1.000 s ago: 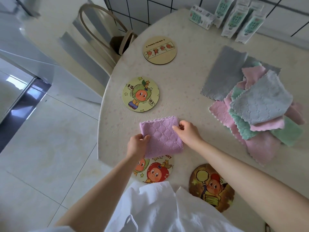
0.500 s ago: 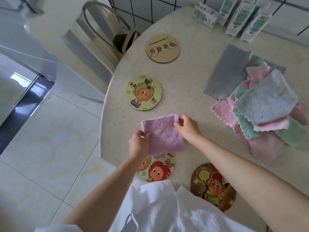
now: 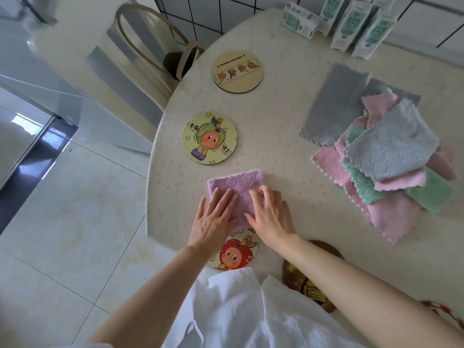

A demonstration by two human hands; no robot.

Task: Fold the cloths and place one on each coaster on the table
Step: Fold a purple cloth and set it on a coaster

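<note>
Two hands lie on one folded purple cloth (image 3: 236,183), and I judge this to be the pressing step: the fold is made and is being flattened before the cloth goes onto a coaster. My left hand (image 3: 213,217) rests palm down with straight, slightly spread fingers on the cloth's left half. My right hand (image 3: 270,214) lies beside it on the right half, fingers loosely bent and pressing, pinching nothing.

The cloth sits on the pale surface (image 3: 276,116) directly under both sets of fingers. It looks like a small, neat, near-square pad, quilted and soft, with a wavy trimmed edge showing beyond my fingertips. Its near edge reaches the red-character coaster (image 3: 236,256), which lies just behind my wrists, towards my body; I cannot tell whether they overlap.

Next, I think, I need to grip the cloth without letting the fold spring open, then draw it back and centre it on that coaster. A green-character coaster (image 3: 209,138) lies just beyond my left fingertips, a tan coaster (image 3: 238,71) farther out, and a dark coaster (image 3: 326,247) is partly under my right forearm. None of these four carries a cloth, so much of the task remains. A loose pile of cloths (image 3: 391,156), grey, pink and green, waits well to the right of my right hand.
</note>
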